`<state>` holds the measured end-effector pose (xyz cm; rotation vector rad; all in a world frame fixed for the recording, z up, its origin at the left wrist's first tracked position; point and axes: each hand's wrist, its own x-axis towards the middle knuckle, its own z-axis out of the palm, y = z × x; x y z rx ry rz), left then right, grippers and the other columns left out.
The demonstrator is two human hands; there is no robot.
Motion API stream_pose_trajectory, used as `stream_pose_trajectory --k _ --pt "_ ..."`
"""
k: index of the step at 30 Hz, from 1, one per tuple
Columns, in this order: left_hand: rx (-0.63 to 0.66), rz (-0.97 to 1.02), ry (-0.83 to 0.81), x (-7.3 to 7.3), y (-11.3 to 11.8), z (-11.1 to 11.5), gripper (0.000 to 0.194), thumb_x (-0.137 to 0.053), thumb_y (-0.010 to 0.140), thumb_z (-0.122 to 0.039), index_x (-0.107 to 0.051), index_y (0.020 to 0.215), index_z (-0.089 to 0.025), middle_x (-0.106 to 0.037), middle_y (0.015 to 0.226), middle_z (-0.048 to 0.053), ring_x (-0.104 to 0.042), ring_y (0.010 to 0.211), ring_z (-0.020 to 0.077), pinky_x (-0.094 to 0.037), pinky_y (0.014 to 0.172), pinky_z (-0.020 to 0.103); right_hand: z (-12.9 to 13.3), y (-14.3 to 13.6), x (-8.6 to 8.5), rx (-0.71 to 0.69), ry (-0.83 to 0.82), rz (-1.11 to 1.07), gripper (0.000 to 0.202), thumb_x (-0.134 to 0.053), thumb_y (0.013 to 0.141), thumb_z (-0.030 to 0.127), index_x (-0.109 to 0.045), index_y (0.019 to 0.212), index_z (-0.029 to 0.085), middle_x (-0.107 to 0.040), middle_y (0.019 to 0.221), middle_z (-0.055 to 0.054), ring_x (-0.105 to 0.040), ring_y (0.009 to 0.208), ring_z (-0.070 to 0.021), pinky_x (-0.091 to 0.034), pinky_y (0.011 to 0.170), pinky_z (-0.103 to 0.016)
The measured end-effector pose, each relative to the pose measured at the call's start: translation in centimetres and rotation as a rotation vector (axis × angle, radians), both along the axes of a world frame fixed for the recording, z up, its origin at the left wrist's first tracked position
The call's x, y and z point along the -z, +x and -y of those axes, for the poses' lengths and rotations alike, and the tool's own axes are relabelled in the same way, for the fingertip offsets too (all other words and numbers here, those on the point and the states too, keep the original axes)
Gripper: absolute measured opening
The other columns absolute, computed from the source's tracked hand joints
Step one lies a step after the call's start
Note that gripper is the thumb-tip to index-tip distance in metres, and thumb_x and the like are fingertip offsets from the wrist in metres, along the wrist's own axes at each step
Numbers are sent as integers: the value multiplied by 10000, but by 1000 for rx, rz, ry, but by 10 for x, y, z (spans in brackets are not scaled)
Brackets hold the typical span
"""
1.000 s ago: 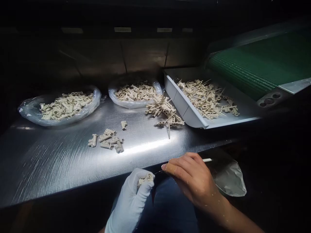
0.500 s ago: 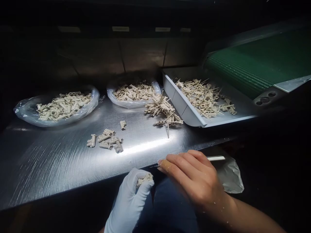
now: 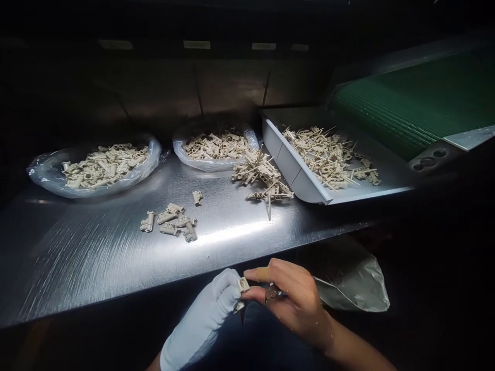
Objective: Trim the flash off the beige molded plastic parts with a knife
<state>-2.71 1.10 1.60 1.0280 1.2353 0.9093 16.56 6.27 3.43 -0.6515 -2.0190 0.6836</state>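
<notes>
My left hand [image 3: 211,309], in a white glove, is closed on a small beige plastic part [image 3: 243,284] below the table's front edge. A second bit of beige plastic shows under its fingers. My bare right hand [image 3: 296,299] touches the part with thumb and index finger, a yellowish cover on that finger. Its other fingers are curled round a tool [image 3: 273,291], of which only a little dark metal shows. Several loose beige parts [image 3: 168,216] lie on the metal table [image 3: 127,257] beyond my hands.
Two plastic bags [image 3: 152,165] [image 3: 216,165] of beige parts stand at the back. A pile with thin sticks [image 3: 261,178] lies beside a grey tray [image 3: 297,175] of similar pieces. A green conveyor [image 3: 402,108] is at right, a clear bag [image 3: 359,283] below the edge.
My right hand has moved left and down to the part in my left hand, and its fingers have curled. The white-ended tool no longer sticks out behind it. My left hand has turned a little.
</notes>
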Motion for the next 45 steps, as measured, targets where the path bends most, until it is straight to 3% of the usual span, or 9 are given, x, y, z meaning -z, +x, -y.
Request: stream_pose_trajectory --k 2,5,7,11,21,25,30,35,45 --pt "29 23 2 -1 -2 2 324 -616 1022 -461 -648 835 -198 -628 849 -8 -593 761 162 -552 740 310 0 4 -1 99 5 39 139 -710 1000 329 -659 975 202 -719 756 -3 -633 604 -135 -477 557 -260" --pt "32 48 22 -3 -3 4 355 -579 1022 -505 -590 791 -236 -550 829 -19 -513 781 175 -509 773 299 -1 8 -6 184 28 168 259 -541 1086 403 -636 1163 175 -750 875 -50 -702 725 -170 -532 653 -288" --pt "30 36 44 -5 -3 3 348 -573 1017 -505 -581 785 -246 -536 840 -11 -495 795 188 -500 782 304 -1 9 -11 204 95 247 219 -477 1115 295 -623 1224 172 -765 929 -57 -702 763 -180 -519 692 -313" --pt "45 -8 80 -6 -1 -1 343 -523 1041 -483 -558 796 -245 -496 849 -9 -464 794 194 -487 780 314 2 9 -20 202 220 247 142 -611 1015 77 -647 1120 165 -782 918 -30 -686 754 -165 -456 730 -324" --pt "11 -66 117 -10 1 1 343 -541 1043 -403 -548 749 -227 -499 831 -11 -488 784 185 -476 756 292 4 9 -25 349 424 341 188 -576 1008 47 -678 1120 160 -812 966 -60 -733 814 -191 -422 811 -365" --pt "-77 -54 -4 -8 6 2 238 -651 987 -391 -602 822 -228 -568 830 -25 -551 796 176 -497 761 277 1 8 -18 332 263 270 148 -587 1017 61 -661 1103 156 -770 908 -46 -707 798 -173 -486 775 -327" --pt "-217 -56 18 0 11 8 136 -710 948 -357 -657 944 -231 -674 889 -9 -632 836 187 -543 812 295 10 -2 4 169 21 205 335 -458 1115 243 -614 1406 190 -698 882 -48 -656 771 -178 -543 672 -295" --pt "-206 -62 169 4 12 13 156 -656 999 -381 -687 952 -236 -708 927 3 -654 878 187 -544 860 291 19 -11 18 220 15 117 405 -496 1111 316 -562 1498 220 -654 807 -29 -613 716 -168 -521 617 -286" --pt "-169 -36 207 4 13 10 179 -620 1029 -365 -684 916 -243 -705 877 -15 -659 830 172 -555 828 270 20 -10 15 239 63 159 348 -541 1093 256 -640 1420 187 -653 747 -18 -591 656 -160 -483 576 -283"
